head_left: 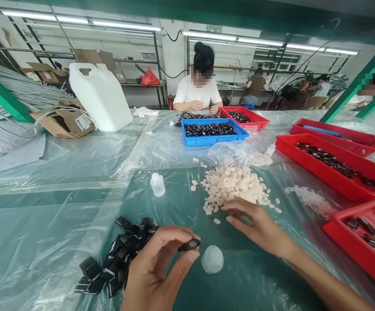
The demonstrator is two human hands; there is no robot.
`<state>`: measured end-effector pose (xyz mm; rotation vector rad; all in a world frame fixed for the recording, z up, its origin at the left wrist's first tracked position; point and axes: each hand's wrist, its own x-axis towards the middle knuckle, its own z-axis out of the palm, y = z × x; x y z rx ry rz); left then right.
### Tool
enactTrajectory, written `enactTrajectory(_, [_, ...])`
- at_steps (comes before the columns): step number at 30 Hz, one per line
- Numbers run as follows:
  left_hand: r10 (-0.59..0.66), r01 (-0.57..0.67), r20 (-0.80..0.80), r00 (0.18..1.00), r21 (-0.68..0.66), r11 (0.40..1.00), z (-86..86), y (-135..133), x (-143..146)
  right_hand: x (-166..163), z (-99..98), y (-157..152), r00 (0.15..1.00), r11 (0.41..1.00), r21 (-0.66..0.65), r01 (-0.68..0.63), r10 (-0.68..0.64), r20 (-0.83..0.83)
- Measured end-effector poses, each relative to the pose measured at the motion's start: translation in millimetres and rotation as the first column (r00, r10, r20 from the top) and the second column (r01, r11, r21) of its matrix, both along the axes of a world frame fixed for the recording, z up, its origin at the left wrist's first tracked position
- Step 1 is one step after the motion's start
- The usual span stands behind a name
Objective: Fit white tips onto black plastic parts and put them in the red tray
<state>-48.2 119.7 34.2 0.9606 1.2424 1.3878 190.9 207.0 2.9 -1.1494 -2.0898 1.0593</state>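
My left hand [157, 268] pinches a small black oval part [189, 245] between thumb and fingertips, just right of a heap of black parts [116, 257]. My right hand [259, 226] reaches to the near edge of a pile of small white blocks [234, 185], its fingers curled down onto the loose pieces; I cannot make out what, if anything, they hold. A round translucent white cap [212, 259] lies on the plastic sheet between my two hands.
A small white bottle [157, 184] stands left of the white pile. Red trays [333, 166] of black parts line the right side, a blue tray [213, 131] farther back. A person sits across the table. A white jug [100, 95] and cardboard box [66, 121] stand at the left.
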Motion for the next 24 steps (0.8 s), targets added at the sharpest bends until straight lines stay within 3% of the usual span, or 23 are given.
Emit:
enactTrajectory(4, [-0.041, 0.041, -0.019, 0.999, -0.01, 0.999, -2.1, 0, -1, -18, -12.8, 7, 0.993, 0.994, 0.11, 0.025, -0.037, 0.108])
enactTrajectory(7, [-0.066, 0.066, -0.007, 0.998, 0.01, 0.998, -1.7, -1, -1, -27, -11.3, 1, 0.995, 0.991, 0.137, 0.01, -0.024, 0.097])
enactTrajectory(13, [-0.101, 0.096, 0.044, 0.994, 0.098, 0.991, 0.8, -4, -1, -32, 37.0, -27, 0.984, 0.997, 0.064, 0.049, -0.037, -0.172])
enactTrajectory(18, [-0.132, 0.117, 0.095, 0.987, 0.149, 0.982, -1.4, -3, -3, -52, 76.2, -53, 0.934, 0.992, 0.112, 0.065, -0.021, -0.356])
enactTrajectory(21, [-0.148, 0.127, 0.126, 0.981, 0.164, 0.978, -2.6, -3, -4, -60, 81.1, -59, 0.94, 0.967, 0.236, 0.094, -0.008, -0.341])
enactTrajectory(24, [-0.16, 0.135, 0.153, 0.975, 0.164, 0.977, -2.9, -4, -4, -62, 75.9, -62, 0.966, 0.877, 0.471, 0.096, 0.031, -0.255])
